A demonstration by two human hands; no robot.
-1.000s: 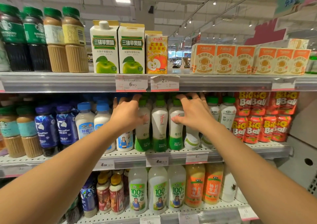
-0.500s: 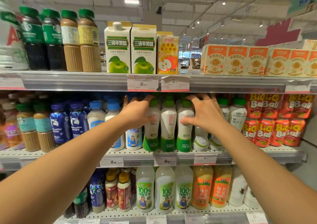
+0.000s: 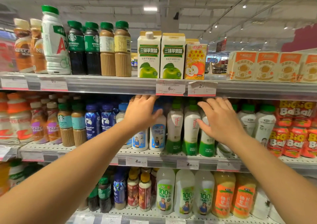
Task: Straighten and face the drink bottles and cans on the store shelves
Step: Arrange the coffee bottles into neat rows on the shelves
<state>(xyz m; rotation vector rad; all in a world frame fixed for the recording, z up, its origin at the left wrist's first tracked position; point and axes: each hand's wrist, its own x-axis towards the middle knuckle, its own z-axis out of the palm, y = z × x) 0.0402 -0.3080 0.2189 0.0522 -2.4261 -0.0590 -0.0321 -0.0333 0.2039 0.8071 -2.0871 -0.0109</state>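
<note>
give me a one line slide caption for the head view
Both hands, left and right, reach among white drink bottles on the middle shelf.

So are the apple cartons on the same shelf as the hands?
No, the green apple cartons stand on the top shelf, while the left hand and right hand reach the shelf below.

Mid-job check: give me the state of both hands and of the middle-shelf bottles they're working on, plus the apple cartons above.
Left hand: open, fingers spread over the blue-capped white milk bottles.
Right hand: open, fingers straight, in front of the green-bottomed white bottles.
Blue-capped white milk bottles: upright, labels forward.
Green-bottomed white bottles: upright, labels facing front.
Green apple cartons: upright, closed, faced forward on the top shelf.
</note>
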